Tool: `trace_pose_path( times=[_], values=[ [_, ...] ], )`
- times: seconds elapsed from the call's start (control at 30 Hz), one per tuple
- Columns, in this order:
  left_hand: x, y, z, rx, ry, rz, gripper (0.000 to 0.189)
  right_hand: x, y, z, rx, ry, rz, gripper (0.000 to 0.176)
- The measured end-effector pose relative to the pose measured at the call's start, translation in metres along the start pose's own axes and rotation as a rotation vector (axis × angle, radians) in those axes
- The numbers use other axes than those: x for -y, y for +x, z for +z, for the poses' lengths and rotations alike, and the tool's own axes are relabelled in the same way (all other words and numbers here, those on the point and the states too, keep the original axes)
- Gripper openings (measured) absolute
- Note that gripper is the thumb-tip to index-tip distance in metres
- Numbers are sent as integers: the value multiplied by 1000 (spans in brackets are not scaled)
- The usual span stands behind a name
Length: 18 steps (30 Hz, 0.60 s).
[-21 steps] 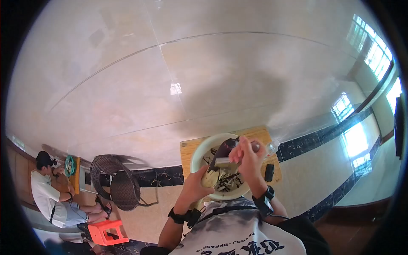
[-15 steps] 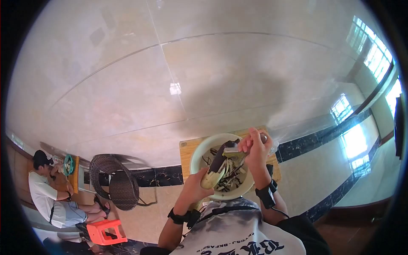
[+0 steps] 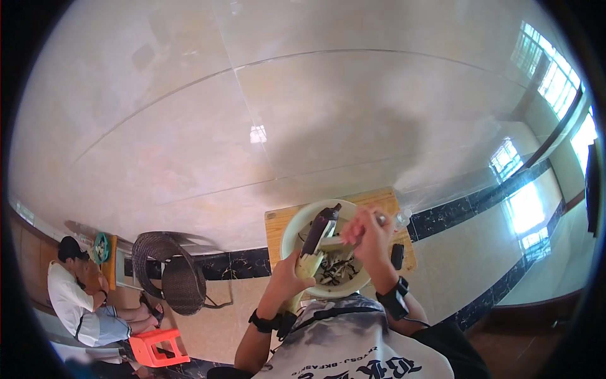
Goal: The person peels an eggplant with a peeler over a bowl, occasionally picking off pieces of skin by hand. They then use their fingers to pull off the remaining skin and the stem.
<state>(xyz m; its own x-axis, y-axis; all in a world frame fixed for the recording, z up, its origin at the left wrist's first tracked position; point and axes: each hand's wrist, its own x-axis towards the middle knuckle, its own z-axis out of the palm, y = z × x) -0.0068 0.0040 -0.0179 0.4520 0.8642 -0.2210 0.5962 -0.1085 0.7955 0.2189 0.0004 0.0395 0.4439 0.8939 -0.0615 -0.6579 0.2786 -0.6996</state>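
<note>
A partly peeled eggplant (image 3: 319, 230), dark purple at its stem end and pale at the lower end, is tilted over a pale basin (image 3: 289, 237). My left hand (image 3: 288, 278) is wrapped round its pale lower end. On the right side of the eggplant, my right hand (image 3: 366, 237) grips a peeler (image 3: 332, 240), its head at the eggplant's side; motion blurs the hand and tool. Dark and pale strips of peel (image 3: 338, 270) lie in the basin below.
Under the basin stands a wooden table (image 3: 278, 218), with a dark phone-like object (image 3: 397, 256) at its right. A wicker chair (image 3: 183, 284) and a red stool (image 3: 158, 347) are to the left. Another person (image 3: 76, 297) sits farther left near a green basket (image 3: 101, 247).
The peeler and my right hand have moved slightly down and left along the eggplant. The eggplant stands more upright, with more pale flesh facing me. The other person's head has lowered.
</note>
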Motion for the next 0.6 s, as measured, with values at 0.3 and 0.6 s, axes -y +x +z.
trace_pose_path(
  times=[0.3,0.6],
  values=[
    [4,-9,8,15,-38,45,84,-16,5,-9,-31,-372,-139,33],
    [11,-11,18,-35,10,42,83,7,24,-20,-83,-25,-73,37]
  ],
)
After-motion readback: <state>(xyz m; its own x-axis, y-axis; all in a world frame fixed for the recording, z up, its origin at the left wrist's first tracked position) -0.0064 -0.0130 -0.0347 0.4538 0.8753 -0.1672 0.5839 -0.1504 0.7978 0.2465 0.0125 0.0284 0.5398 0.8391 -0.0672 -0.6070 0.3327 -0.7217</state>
